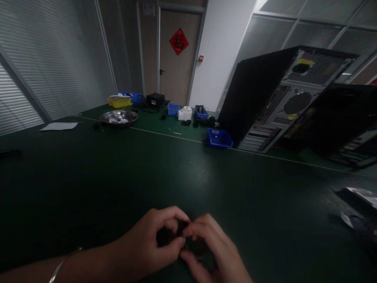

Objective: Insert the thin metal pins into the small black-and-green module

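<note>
Both hands meet low in the middle of the view, over the dark green tabletop (pixel 123 181). My left hand (pixel 159 237) comes in from the left, its thumb and fingers pinched together. From the right, my right hand (pixel 213 247) closes its fingertips at the same spot, touching or nearly touching the left ones. A small dark piece (pixel 184 226) with a hint of green shows between the fingertips. It is too small, dim and covered by the fingers to name. A bangle circles the left wrist.
At the back stand a metal bowl (pixel 119 118), a yellow basket (pixel 119 101) and a blue tray (pixel 219 138). A tilted-looking computer tower (pixel 265 98) rises at the right. White paper (pixel 59 126) lies on the left. Dark items sit at the right edge.
</note>
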Action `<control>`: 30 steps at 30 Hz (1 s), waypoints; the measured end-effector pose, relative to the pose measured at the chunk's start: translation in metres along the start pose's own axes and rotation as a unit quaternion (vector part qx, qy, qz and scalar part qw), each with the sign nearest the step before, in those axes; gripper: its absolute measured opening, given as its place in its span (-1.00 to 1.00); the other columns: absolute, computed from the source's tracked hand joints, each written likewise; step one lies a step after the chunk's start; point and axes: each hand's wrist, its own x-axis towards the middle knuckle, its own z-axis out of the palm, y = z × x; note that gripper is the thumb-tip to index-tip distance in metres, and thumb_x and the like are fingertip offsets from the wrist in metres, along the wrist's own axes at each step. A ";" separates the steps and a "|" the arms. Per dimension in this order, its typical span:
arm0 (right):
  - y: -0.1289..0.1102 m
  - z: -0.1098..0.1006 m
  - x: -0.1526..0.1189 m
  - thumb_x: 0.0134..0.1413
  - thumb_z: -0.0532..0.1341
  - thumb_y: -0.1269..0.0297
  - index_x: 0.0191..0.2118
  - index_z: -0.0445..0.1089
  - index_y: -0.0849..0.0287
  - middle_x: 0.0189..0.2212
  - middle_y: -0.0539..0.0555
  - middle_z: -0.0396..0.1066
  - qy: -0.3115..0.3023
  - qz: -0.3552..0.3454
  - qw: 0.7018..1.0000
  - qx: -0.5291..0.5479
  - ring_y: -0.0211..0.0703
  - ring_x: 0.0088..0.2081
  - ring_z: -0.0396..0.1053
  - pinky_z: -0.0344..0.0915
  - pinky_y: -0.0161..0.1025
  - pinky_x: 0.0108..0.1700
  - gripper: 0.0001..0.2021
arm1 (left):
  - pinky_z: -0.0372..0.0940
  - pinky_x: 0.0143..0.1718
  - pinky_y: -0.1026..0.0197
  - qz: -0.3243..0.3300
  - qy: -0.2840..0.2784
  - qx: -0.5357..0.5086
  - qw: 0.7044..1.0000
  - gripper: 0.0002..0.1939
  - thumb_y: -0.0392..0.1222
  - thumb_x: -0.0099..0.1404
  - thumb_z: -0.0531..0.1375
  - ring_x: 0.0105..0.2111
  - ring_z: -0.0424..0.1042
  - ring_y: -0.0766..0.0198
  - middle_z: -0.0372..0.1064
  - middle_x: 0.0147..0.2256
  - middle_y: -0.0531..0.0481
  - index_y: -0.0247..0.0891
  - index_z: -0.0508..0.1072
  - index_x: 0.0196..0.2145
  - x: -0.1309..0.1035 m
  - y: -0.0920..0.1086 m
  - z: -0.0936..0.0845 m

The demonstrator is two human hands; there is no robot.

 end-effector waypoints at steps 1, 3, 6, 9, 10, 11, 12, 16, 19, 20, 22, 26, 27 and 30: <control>0.000 0.000 0.000 0.09 0.23 0.49 -0.05 0.29 0.06 -0.27 0.08 0.40 0.004 -0.003 1.000 0.007 -0.18 -0.36 0.45 0.39 -0.35 -0.38 -0.69 | 0.28 -0.36 0.32 0.000 -0.003 -0.009 1.000 -0.77 -0.30 0.27 0.16 -0.45 0.45 0.29 0.51 -0.44 0.07 -0.26 0.41 -0.09 0.000 0.000 0.000; -0.001 -0.001 0.000 0.07 0.25 0.50 -0.04 0.29 0.05 -0.28 0.06 0.38 0.020 -0.001 0.999 0.025 -0.20 -0.38 0.43 0.37 -0.37 -0.41 -0.66 | 0.28 -0.36 0.31 0.000 0.001 -0.022 1.000 -0.75 -0.30 0.27 0.16 -0.44 0.43 0.29 0.49 -0.44 0.08 -0.26 0.42 -0.08 -0.001 -0.002 -0.002; -0.002 -0.003 0.000 0.07 0.27 0.50 -0.03 0.29 0.03 -0.29 0.04 0.36 0.044 0.011 0.998 0.046 -0.19 -0.36 0.41 0.35 -0.37 -0.41 -0.64 | 0.25 -0.36 0.30 -0.004 0.013 -0.028 1.000 -0.73 -0.31 0.27 0.15 -0.45 0.39 0.30 0.44 -0.47 0.10 -0.28 0.42 -0.07 -0.001 -0.004 -0.003; -0.003 -0.007 0.001 0.12 0.25 0.46 -0.05 0.30 0.03 -0.27 0.05 0.37 0.049 0.025 0.997 0.059 -0.17 -0.30 0.40 0.35 -0.34 -0.34 -0.70 | 0.25 -0.36 0.29 -0.008 0.005 -0.048 0.999 -0.74 -0.31 0.30 0.13 -0.43 0.39 0.29 0.44 -0.45 0.10 -0.26 0.42 -0.05 -0.001 -0.008 -0.005; -0.004 -0.009 0.002 0.13 0.24 0.44 -0.06 0.31 0.04 -0.28 0.05 0.37 0.052 0.032 0.996 0.064 -0.16 -0.30 0.40 0.36 -0.32 -0.33 -0.73 | 0.26 -0.34 0.28 -0.003 0.000 -0.061 0.998 -0.73 -0.30 0.32 0.12 -0.42 0.40 0.28 0.45 -0.43 0.09 -0.24 0.41 -0.03 -0.001 -0.009 -0.006; -0.004 -0.012 0.002 0.16 0.23 0.41 -0.06 0.31 0.04 -0.28 0.05 0.37 0.052 0.040 0.995 0.069 -0.16 -0.30 0.40 0.36 -0.31 -0.31 -0.75 | 0.28 -0.31 0.27 0.003 -0.003 -0.072 0.997 -0.73 -0.28 0.35 0.10 -0.38 0.42 0.27 0.46 -0.39 0.07 -0.22 0.40 0.00 -0.001 -0.009 -0.007; -0.005 -0.014 0.003 0.18 0.22 0.38 -0.05 0.32 0.05 -0.28 0.05 0.37 0.054 0.046 0.995 0.072 -0.16 -0.30 0.40 0.37 -0.30 -0.29 -0.77 | 0.30 -0.26 0.25 0.006 -0.001 -0.079 0.997 -0.71 -0.25 0.37 0.09 -0.34 0.43 0.25 0.48 -0.34 0.05 -0.19 0.40 0.03 -0.001 -0.009 -0.008; -0.007 -0.022 0.002 0.35 0.09 0.24 -0.01 0.33 0.02 -0.24 0.06 0.42 0.057 0.051 0.994 0.076 -0.13 -0.22 0.45 0.40 -0.29 -0.19 -0.83 | 0.30 -0.04 0.19 -0.008 0.032 -0.043 0.999 -0.64 -0.23 0.44 0.03 -0.14 0.44 0.20 0.47 -0.09 0.00 -0.09 0.39 0.13 -0.004 -0.003 -0.014; -0.006 -0.024 -0.001 0.43 -0.04 0.18 0.02 0.32 0.00 -0.25 0.07 0.45 0.071 0.049 0.994 0.066 -0.13 -0.22 0.47 0.41 -0.31 -0.19 -0.76 | 0.31 -0.05 0.21 0.002 0.044 -0.018 0.999 -0.59 -0.26 0.45 0.01 -0.16 0.46 0.23 0.47 -0.15 0.01 -0.06 0.34 0.20 -0.004 0.000 -0.014; -0.006 -0.024 -0.001 0.44 -0.06 0.19 0.01 0.32 -0.01 -0.28 0.05 0.45 0.069 0.049 0.995 0.056 -0.15 -0.26 0.47 0.40 -0.33 -0.22 -0.76 | 0.31 -0.05 0.22 0.013 0.040 -0.013 0.999 -0.58 -0.28 0.45 0.02 -0.16 0.46 0.23 0.47 -0.17 0.02 -0.06 0.34 0.20 -0.004 0.000 -0.014; -0.005 -0.024 -0.001 0.44 -0.05 0.26 -0.03 0.32 -0.02 -0.35 0.01 0.44 0.052 0.047 0.997 0.033 -0.20 -0.33 0.46 0.39 -0.37 -0.29 -0.78 | 0.32 -0.05 0.23 0.031 0.027 -0.009 0.999 -0.59 -0.31 0.43 0.04 -0.14 0.47 0.24 0.47 -0.14 0.02 -0.05 0.38 0.17 -0.004 -0.003 -0.012; -0.003 -0.024 0.001 0.34 0.04 0.41 -0.04 0.30 -0.01 -0.31 -0.01 0.46 0.013 0.040 0.999 -0.007 -0.23 -0.32 0.49 0.40 -0.39 -0.27 -0.80 | 0.35 -0.04 0.21 0.007 0.037 -0.057 0.998 -0.64 -0.29 0.40 0.13 -0.09 0.49 0.19 0.50 -0.07 0.01 -0.06 0.42 0.11 -0.003 -0.010 -0.009; -0.004 -0.024 0.001 0.32 0.06 0.43 0.00 0.28 -0.02 -0.29 -0.01 0.47 0.008 0.039 0.999 -0.014 -0.22 -0.30 0.50 0.40 -0.39 -0.25 -0.77 | 0.37 -0.06 0.20 0.000 0.040 -0.075 0.996 -0.67 -0.29 0.39 0.14 -0.10 0.50 0.17 0.51 -0.09 0.00 -0.09 0.44 0.07 -0.003 -0.011 -0.009; -0.005 -0.024 0.003 0.29 0.08 0.45 0.06 0.25 -0.04 -0.26 -0.01 0.46 -0.004 0.023 0.999 -0.027 -0.21 -0.27 0.50 0.41 -0.37 -0.22 -0.70 | 0.37 -0.04 0.15 0.018 0.046 -0.086 0.995 -0.76 -0.31 0.37 0.13 -0.10 0.51 0.13 0.54 -0.13 -0.05 -0.19 0.54 -0.08 -0.001 -0.011 -0.010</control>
